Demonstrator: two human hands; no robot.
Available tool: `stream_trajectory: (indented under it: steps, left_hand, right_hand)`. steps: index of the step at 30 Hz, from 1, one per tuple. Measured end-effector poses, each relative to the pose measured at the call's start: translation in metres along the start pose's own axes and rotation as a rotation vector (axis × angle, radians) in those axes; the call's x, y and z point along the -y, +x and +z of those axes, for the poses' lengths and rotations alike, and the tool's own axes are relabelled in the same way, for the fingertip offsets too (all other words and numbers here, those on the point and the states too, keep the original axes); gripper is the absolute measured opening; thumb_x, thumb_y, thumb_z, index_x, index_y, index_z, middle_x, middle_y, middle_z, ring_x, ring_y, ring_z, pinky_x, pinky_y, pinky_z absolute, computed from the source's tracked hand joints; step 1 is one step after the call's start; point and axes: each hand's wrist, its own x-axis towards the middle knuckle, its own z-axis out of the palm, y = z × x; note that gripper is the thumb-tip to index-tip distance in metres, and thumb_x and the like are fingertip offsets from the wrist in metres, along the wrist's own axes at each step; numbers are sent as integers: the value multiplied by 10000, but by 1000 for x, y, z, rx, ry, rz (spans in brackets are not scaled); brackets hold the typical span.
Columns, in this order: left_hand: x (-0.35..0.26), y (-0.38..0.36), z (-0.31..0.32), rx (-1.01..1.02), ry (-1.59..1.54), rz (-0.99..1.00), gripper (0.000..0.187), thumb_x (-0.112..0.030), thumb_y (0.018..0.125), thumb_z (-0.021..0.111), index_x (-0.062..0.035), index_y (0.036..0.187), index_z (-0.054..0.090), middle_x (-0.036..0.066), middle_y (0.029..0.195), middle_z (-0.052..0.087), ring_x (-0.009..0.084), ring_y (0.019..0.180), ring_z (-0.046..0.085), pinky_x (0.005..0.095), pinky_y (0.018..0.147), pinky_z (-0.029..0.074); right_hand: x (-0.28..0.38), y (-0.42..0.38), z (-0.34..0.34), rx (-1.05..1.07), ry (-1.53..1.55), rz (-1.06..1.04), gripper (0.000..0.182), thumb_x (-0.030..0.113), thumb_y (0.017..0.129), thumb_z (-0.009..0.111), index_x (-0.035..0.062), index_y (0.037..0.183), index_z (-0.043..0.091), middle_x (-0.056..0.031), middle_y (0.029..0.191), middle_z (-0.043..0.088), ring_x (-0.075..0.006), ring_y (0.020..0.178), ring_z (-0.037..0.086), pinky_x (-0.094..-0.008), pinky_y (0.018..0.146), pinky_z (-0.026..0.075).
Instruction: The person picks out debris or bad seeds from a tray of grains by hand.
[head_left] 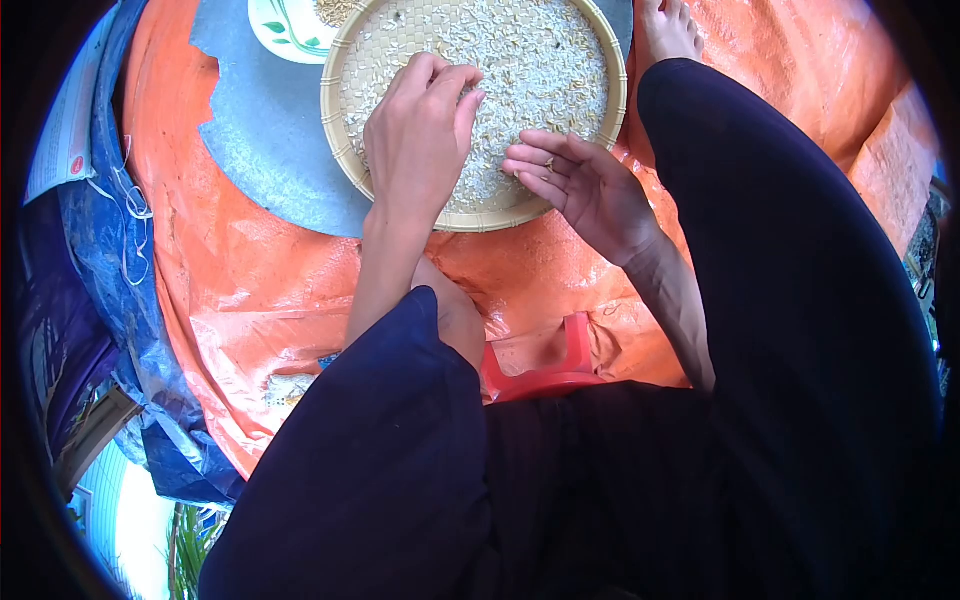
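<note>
A round woven tray [333, 110] with a raised rim holds a spread layer of pale grains mixed with yellowish husked ones [530, 75]. Over the left part of the tray is my left hand [420, 125], back up, its fingers curled and thumb close to the index finger; anything between the fingertips is too small to make out. My right hand [585, 185] is at the tray's near right rim, palm turned up and inward, fingers extended, a ring on one finger. Some small grains may cling to its fingertips.
A white bowl with green leaf patterns [285, 30] holding brown grain stands at the upper left on a grey sheet [270, 160]. Orange tarpaulin [250, 290] lies beneath. A red plastic stool [540, 375], a bare foot [672, 32] and blue plastic sheeting [110, 260] are around.
</note>
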Motion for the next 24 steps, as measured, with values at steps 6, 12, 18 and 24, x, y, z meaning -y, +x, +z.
stream_trajectory:
  steps: [6, 12, 18, 24]
  left_hand:
    - [0, 1, 3, -14, 39, 32, 85, -148, 819, 694, -106, 892, 694, 37, 833, 598, 219, 709, 616, 340, 609, 476]
    - [0, 2, 5, -21, 100, 111, 49, -120, 832, 666, -86, 867, 663, 36, 840, 594, 229, 723, 612, 356, 629, 482]
    - [-2, 1, 1, 12, 39, 28, 69, -104, 838, 649, -59, 890, 638, 54, 844, 588, 221, 731, 603, 350, 627, 468]
    - [-23, -2, -20, 218, -447, -87, 77, -76, 842, 639, -32, 895, 674, 42, 824, 625, 125, 652, 532, 272, 575, 410]
  right_hand:
    - [-1, 0, -1, 3, 14, -2, 462, 224, 1014, 357, -119, 1315, 428, -251, 1277, 539, -314, 1211, 540, -344, 1060, 439]
    - [0, -1, 2, -12, -2, 2, 461, 210, 995, 360, -127, 1303, 424, -252, 1272, 537, -306, 1206, 544, -348, 1065, 427]
    - [0, -1, 1, -8, -3, -2, 461, 219, 996, 363, -123, 1298, 430, -246, 1269, 540, -307, 1203, 545, -348, 1063, 427]
    - [3, -1, 3, -27, 36, -2, 468, 226, 1000, 351, -121, 1306, 423, -240, 1268, 541, -306, 1205, 542, -346, 1064, 426]
